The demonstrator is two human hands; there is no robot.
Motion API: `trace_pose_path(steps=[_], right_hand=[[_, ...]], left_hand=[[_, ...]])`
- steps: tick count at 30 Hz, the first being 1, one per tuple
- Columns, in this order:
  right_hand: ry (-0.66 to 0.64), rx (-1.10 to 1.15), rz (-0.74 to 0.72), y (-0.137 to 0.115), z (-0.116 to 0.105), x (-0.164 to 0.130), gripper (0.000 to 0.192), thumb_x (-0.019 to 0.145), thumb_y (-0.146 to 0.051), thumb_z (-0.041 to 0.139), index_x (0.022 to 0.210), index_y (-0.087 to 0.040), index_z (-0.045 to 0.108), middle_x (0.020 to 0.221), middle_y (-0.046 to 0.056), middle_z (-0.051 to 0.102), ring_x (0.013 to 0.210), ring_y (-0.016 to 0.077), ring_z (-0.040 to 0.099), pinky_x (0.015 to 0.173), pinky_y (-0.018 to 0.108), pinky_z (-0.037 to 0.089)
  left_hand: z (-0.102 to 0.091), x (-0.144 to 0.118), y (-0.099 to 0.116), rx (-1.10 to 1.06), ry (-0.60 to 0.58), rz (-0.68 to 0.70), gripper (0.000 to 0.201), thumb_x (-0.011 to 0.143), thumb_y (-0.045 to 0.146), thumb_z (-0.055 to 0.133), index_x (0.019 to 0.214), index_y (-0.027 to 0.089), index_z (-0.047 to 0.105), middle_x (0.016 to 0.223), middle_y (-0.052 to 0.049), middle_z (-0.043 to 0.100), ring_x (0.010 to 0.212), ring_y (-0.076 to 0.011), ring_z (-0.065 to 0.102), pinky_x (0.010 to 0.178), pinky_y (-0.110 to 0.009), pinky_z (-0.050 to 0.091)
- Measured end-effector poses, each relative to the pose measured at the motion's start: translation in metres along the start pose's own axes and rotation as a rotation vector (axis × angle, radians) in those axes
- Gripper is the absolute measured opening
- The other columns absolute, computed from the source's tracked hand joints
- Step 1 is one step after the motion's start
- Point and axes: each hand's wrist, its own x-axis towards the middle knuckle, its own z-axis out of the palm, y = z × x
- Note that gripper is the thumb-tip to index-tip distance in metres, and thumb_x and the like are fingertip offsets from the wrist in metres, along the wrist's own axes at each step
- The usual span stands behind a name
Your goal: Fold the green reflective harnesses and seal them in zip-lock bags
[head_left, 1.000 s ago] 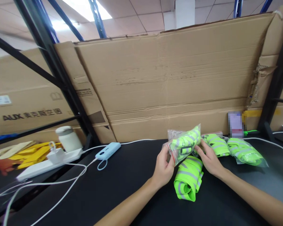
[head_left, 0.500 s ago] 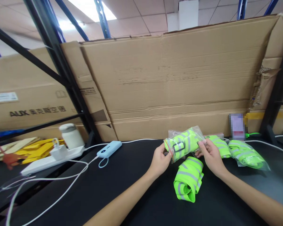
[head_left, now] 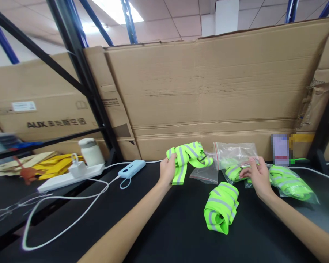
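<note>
Since half a second ago we have the hands parted: the neon strap is out of its clear bag, which both hands were holding together before. Now our left hand (head_left: 167, 170) is closed in a fist around the reflective strap (head_left: 186, 156), holding it up over the black table (head_left: 142, 219), one end dangling below the fingers and the rest looping off to the right. Our right hand (head_left: 257, 174) has its fingers curled down onto the empty clear bag (head_left: 235, 152), pinching its lower edge; the bag stands up behind the hand, its mouth with the red seal line toward the left. Just under that hand lies a bagged strap (head_left: 234, 171), touching the fingers. Further right, another bagged strap (head_left: 290, 182) rests on the table, near the wrist. In front, between our two forearms, a loose rolled strap (head_left: 221, 207) sits on the table, apart from both hands. Over on the left we see a blue power bank (head_left: 132, 168) with a white cable (head_left: 71, 219), a white power strip (head_left: 71, 177) and a white jar (head_left: 91, 152). A big cardboard sheet (head_left: 208, 91) backs the whole table.
</note>
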Motion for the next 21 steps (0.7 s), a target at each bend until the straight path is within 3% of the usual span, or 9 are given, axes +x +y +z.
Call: trace_pose_path(steps=[5,9,14,16,18,21], right_hand=[[-0.01,0.001,0.042,-0.002,0.007,-0.007,0.044,0.082,-0.064,0.069,0.091,-0.027,0.046,0.069,-0.002,0.066,0.044,0.0178,0.062,0.041,0.03,0.052],[-0.021,-0.019,0.074,-0.002,0.008,-0.008,0.044,0.08,-0.064,0.07,0.09,-0.026,0.05,0.053,-0.004,0.061,0.039,0.0177,0.057,0.037,0.028,0.047],[-0.064,-0.052,0.103,0.0,0.01,-0.011,0.046,0.079,-0.066,0.069,0.091,-0.025,0.052,0.045,-0.006,0.056,0.036,0.0176,0.055,0.035,0.026,0.044],[-0.091,-0.062,0.112,0.002,0.011,-0.012,0.047,0.079,-0.067,0.068,0.091,-0.024,0.053,0.044,-0.006,0.055,0.036,0.0175,0.054,0.034,0.026,0.043],[-0.124,-0.071,0.113,0.004,0.011,-0.013,0.048,0.08,-0.068,0.067,0.092,-0.024,0.052,0.044,-0.007,0.054,0.036,0.0165,0.053,0.035,0.025,0.042],[-0.178,-0.087,0.102,0.004,0.013,-0.015,0.046,0.082,-0.066,0.066,0.093,-0.024,0.052,0.044,-0.008,0.053,0.035,0.0147,0.052,0.036,0.023,0.041]], left_hand=[[-0.022,0.028,-0.005,0.219,0.147,0.028,0.035,0.082,0.047,0.049,0.079,0.016,0.063,0.075,-0.008,0.071,0.073,-0.0244,0.067,0.061,-0.029,0.051],[-0.036,0.039,-0.009,0.476,0.182,0.078,0.024,0.078,0.039,0.061,0.091,0.02,0.064,0.095,-0.01,0.072,0.101,-0.0334,0.066,0.085,-0.038,0.05],[-0.044,0.041,-0.011,0.717,0.165,0.066,0.041,0.08,0.034,0.065,0.118,0.02,0.058,0.102,-0.016,0.07,0.105,-0.0419,0.064,0.09,-0.052,0.047],[-0.043,0.039,-0.01,0.767,0.157,0.098,0.052,0.082,0.03,0.062,0.132,0.016,0.05,0.116,-0.021,0.066,0.116,-0.0426,0.059,0.096,-0.054,0.045],[-0.04,0.035,-0.008,0.812,0.181,0.192,0.061,0.083,0.023,0.058,0.141,0.013,0.041,0.136,-0.023,0.055,0.132,-0.0411,0.047,0.105,-0.054,0.039],[-0.033,0.024,-0.003,0.856,0.176,0.493,0.059,0.084,0.017,0.052,0.142,0.011,0.041,0.147,-0.021,0.045,0.14,-0.0363,0.038,0.114,-0.05,0.031]])
